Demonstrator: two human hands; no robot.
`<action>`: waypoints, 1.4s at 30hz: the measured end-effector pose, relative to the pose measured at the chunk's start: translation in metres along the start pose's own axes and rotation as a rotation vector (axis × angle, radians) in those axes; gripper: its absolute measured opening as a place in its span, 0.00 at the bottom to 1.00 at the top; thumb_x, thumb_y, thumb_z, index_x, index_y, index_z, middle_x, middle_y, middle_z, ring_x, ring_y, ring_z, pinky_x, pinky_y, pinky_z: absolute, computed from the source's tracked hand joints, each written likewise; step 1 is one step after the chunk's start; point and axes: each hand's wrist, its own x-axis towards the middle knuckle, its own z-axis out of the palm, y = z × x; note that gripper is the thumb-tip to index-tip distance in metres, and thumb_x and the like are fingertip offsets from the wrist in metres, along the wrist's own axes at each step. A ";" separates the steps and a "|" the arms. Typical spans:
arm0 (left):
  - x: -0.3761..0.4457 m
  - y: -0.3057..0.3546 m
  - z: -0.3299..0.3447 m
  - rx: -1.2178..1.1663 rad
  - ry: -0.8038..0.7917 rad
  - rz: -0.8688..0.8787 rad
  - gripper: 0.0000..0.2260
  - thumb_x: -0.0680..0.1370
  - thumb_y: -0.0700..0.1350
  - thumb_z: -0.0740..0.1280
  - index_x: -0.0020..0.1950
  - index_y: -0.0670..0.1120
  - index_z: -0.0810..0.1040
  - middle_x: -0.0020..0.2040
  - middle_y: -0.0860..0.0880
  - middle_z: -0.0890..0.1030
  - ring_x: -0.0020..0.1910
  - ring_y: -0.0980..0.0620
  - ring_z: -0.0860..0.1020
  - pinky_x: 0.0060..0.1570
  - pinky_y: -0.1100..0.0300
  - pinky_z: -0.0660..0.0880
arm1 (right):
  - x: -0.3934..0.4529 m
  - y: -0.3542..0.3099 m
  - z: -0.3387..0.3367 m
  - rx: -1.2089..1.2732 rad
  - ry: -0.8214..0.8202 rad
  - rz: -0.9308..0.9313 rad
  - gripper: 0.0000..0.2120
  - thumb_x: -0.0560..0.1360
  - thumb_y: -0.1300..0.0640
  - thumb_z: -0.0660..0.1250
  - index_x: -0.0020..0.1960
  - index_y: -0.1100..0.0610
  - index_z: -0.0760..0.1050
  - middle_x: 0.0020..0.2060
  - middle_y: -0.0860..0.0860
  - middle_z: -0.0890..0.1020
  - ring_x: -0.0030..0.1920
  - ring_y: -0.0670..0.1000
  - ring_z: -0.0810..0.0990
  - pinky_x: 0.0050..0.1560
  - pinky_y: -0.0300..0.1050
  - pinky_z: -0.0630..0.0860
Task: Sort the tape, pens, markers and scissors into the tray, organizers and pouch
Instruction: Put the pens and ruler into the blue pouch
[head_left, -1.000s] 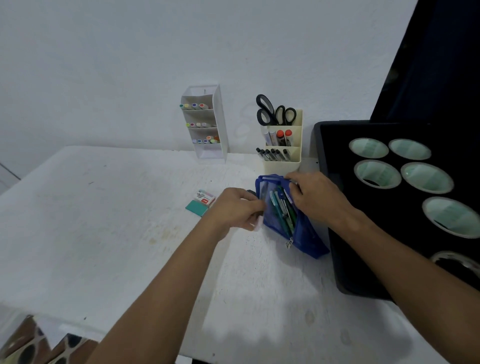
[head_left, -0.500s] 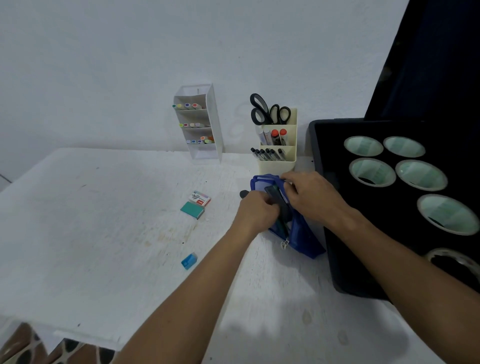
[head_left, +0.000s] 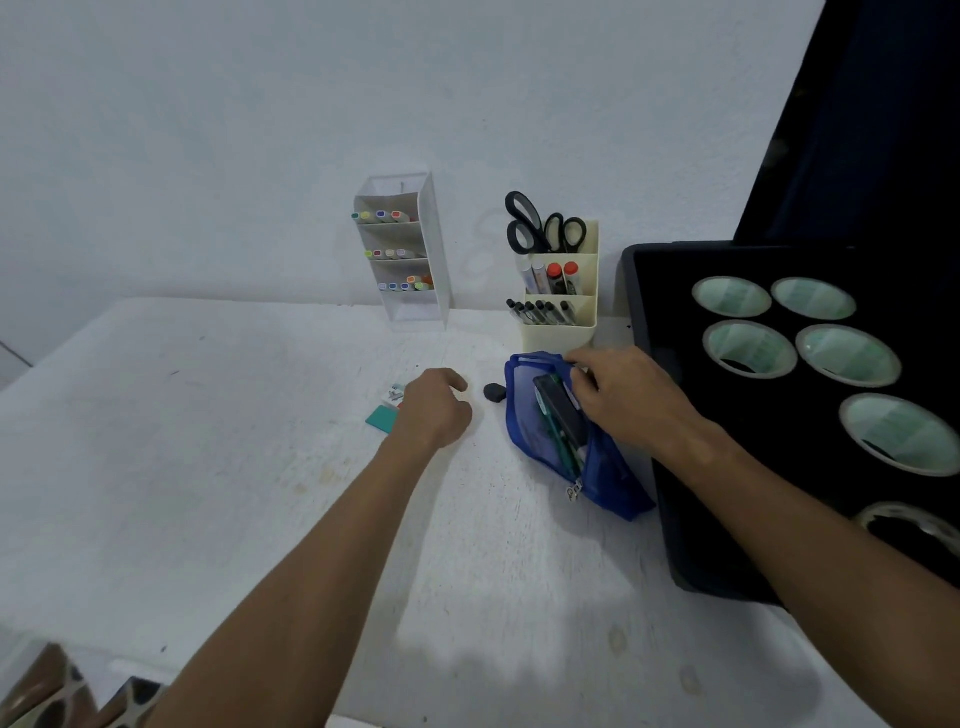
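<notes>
The black tray (head_left: 644, 415) holds 6 tape rolls. Beside it the blue pouch (head_left: 540, 447) lies open, its rim pinched by the right hand (head_left: 623, 400). The left hand (head_left: 434, 410), fingers loosely curled and empty, hovers just left of the small dark object (head_left: 494, 392), nearer than the right.

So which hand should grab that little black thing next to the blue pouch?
Probably the left hand: it is free, beside the small black thing. The right hand grips the pouch rim.

Blue mesh pouch (head_left: 540, 436) — open-mouthed, pens (head_left: 558, 441) inside — beside black tray (head_left: 649, 415).
</notes>
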 end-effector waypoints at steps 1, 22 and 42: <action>0.004 0.000 0.001 0.041 -0.011 0.020 0.16 0.76 0.38 0.66 0.63 0.49 0.75 0.66 0.46 0.74 0.63 0.47 0.74 0.63 0.56 0.72 | 0.000 0.000 0.000 0.011 0.006 0.005 0.14 0.79 0.56 0.57 0.59 0.58 0.78 0.48 0.56 0.84 0.46 0.55 0.80 0.49 0.47 0.77; -0.011 0.037 0.012 -0.007 0.161 0.194 0.10 0.76 0.50 0.67 0.52 0.45 0.72 0.43 0.48 0.77 0.40 0.51 0.74 0.38 0.56 0.72 | 0.004 0.003 0.002 0.114 0.054 0.027 0.11 0.77 0.60 0.60 0.53 0.60 0.80 0.46 0.55 0.83 0.44 0.51 0.79 0.47 0.43 0.77; -0.025 0.063 0.063 -0.078 0.134 0.343 0.08 0.77 0.39 0.60 0.43 0.42 0.79 0.42 0.45 0.81 0.40 0.47 0.78 0.33 0.61 0.65 | 0.006 0.009 0.006 0.101 0.039 -0.015 0.10 0.78 0.62 0.59 0.51 0.61 0.79 0.44 0.56 0.82 0.44 0.53 0.79 0.47 0.46 0.76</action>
